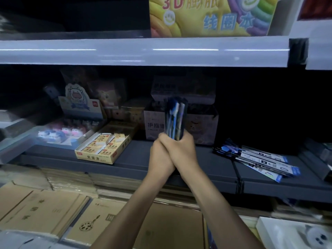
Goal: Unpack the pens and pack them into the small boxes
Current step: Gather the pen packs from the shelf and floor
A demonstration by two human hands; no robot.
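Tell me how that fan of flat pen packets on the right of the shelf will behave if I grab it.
The pen packets look thin and glossy, so they will probably slide over one another. They lie loosely fanned, not bound, so a one-handed grab would likely scatter them. Each seems long and flat, so probably light and a little bendy.

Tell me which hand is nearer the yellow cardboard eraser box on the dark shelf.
Left. The left hand sits just right of the yellow cardboard eraser box; the right hand, clasped against it around the pen bundle, lies farther right.
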